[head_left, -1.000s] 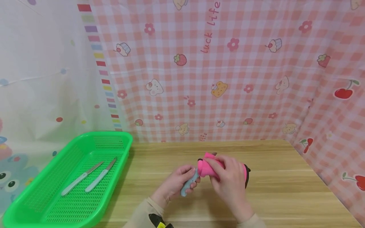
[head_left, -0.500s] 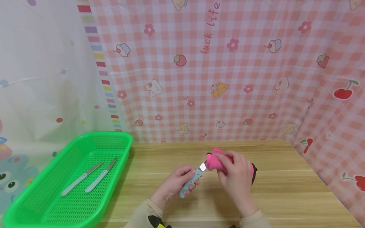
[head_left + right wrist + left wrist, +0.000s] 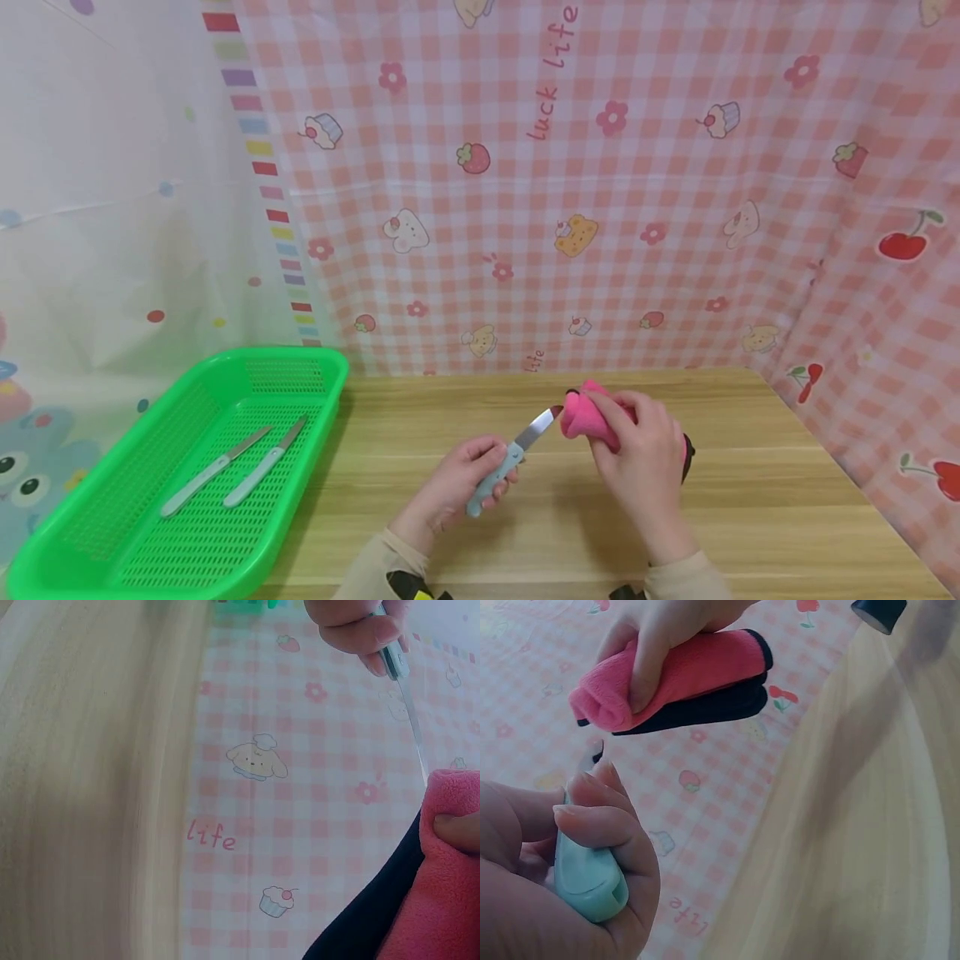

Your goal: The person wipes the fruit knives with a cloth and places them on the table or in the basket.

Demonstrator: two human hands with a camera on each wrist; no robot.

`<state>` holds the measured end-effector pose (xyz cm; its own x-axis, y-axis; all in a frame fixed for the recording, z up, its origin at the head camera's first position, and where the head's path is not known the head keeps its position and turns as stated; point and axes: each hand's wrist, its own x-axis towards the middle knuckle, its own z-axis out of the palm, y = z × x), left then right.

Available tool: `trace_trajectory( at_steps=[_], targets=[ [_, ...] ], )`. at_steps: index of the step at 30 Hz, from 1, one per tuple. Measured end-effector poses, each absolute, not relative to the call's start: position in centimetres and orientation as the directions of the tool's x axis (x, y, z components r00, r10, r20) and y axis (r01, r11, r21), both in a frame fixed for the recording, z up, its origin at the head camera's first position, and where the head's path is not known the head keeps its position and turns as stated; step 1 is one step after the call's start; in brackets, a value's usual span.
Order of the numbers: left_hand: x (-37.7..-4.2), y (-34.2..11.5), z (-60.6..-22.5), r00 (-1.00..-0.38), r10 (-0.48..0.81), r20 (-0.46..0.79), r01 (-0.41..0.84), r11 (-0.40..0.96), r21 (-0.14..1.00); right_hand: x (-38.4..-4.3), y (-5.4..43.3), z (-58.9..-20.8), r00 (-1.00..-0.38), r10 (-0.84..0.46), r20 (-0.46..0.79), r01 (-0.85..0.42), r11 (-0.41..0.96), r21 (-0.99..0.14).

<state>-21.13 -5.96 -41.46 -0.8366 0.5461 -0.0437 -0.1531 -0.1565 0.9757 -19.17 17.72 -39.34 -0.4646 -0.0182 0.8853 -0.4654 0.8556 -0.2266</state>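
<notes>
My left hand [image 3: 474, 473] grips the pale blue handle of a small knife [image 3: 495, 481], its blade pointing up and to the right. In the left wrist view the fingers wrap round that handle [image 3: 589, 877]. My right hand [image 3: 637, 454] holds a folded pink cloth [image 3: 581, 417] with black edging, thumb on one side. The cloth's folded end is right by the blade tip; whether they touch I cannot tell. A dark reddish mark shows at the tip. In the right wrist view the blade [image 3: 412, 731] runs toward the pink cloth [image 3: 450, 877].
On the left stands a green plastic basket [image 3: 258, 533] with two knives [image 3: 217, 473] lying in it, handles toward me. The wooden table [image 3: 750, 517] spreads under both hands. A pink checked curtain [image 3: 480, 208] hangs behind.
My right hand and the cloth have slid up and to the right along the knife, baring the blade nearly to its tip. The left hand has shifted only slightly, still gripping the handle.
</notes>
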Motion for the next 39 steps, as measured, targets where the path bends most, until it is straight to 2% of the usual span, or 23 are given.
trace_trajectory(
  at_steps=[11,14,19,23,33,39],
  targets=[
    [-21.3,-6.7,-40.9,-0.848,0.527,-0.047,-0.158,-0.168,0.973,-18.3,17.2,-38.7,-0.476,-0.060,0.878,-0.537,0.810,-0.235],
    [-21.3,-6.8,-40.8,-0.847,0.530,-0.046,-0.162,-0.174,0.971,-18.1,16.8,-38.6,-0.453,-0.112,0.885,-0.591,0.780,-0.204],
    [-21.3,-6.8,-40.8,-0.850,0.524,-0.050,-0.167,-0.179,0.970,-18.0,15.8,-38.5,-0.379,-0.244,0.892,-0.701,0.706,-0.105],
    [-21.3,-6.7,-40.9,-0.854,0.518,-0.052,-0.169,-0.181,0.969,-18.1,15.0,-38.7,-0.339,-0.331,0.881,-0.745,0.666,-0.036],
    [-20.9,-6.4,-40.9,-0.866,0.500,-0.022,-0.120,-0.165,0.979,-18.5,14.2,-39.7,-0.317,-0.396,0.862,-0.733,0.679,0.043],
    [-20.8,-6.1,-41.0,-0.874,0.486,0.000,-0.107,-0.191,0.976,-18.7,14.1,-39.8,-0.331,-0.384,0.862,-0.715,0.699,0.037]
  ],
)
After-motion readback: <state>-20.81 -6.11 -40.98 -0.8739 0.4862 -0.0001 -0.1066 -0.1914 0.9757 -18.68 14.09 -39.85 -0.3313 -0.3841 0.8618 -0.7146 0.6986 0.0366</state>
